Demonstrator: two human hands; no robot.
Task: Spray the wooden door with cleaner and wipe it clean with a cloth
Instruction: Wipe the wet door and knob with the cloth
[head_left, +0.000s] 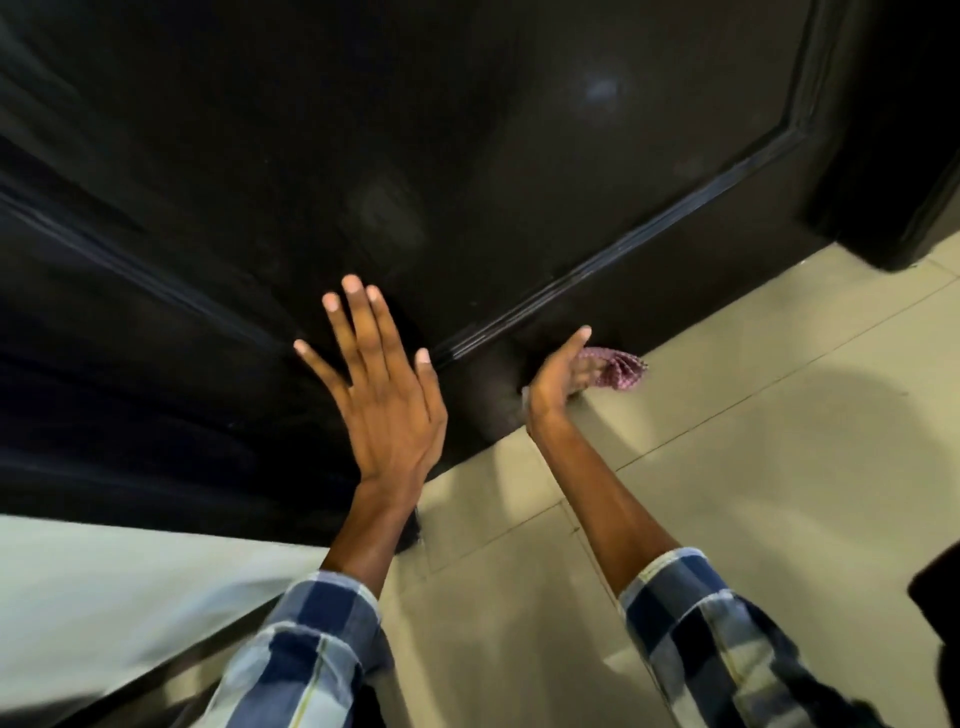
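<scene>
Two hands low: left hand (387, 400) flat, fingers spread on door (467, 156); right hand's (558, 376) grip pinches cloth (618, 370).

That door (467, 156) is dark wood with a glossy finish, light glares off the panel and the raised moulding. Cloth (618, 370) is a soft woven pink-patterned fabric, matt. Floor (753, 467) is smooth beige tile, slight sheen. Sleeves (701, 623) look like plaid cotton.

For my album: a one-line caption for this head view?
Left hand flat on the dark door, right hand holding a cloth at its base.
</scene>
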